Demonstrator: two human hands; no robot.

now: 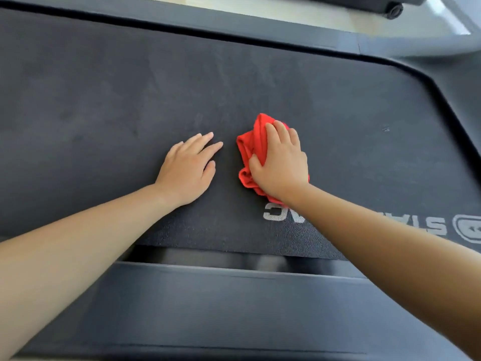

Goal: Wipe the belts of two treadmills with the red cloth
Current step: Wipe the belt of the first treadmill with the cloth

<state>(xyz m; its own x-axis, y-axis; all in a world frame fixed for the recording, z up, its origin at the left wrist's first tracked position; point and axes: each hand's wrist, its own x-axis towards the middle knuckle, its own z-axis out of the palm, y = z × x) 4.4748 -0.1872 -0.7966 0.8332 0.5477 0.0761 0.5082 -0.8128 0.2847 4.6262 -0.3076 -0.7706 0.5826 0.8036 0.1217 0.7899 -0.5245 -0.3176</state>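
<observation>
A wide black treadmill belt [117, 100] fills most of the view. A bunched red cloth [251, 145] lies on it right of the middle. My right hand [279, 162] lies on top of the cloth and grips it, fingers curled over the folds and thumb pressed into its left side. My left hand [187, 169] rests flat on the bare belt just left of the cloth, fingers straight and slightly spread, holding nothing. Silver lettering [282, 212] is printed on the belt near its front edge, partly hidden under my right forearm.
A dark grey side rail [234, 303] runs along the belt's near edge, with a gap [208, 257] between them. Another grey rail [182, 22] borders the far side and curves round at the right [463, 82]. A black wheel [395, 10] sits at the top right.
</observation>
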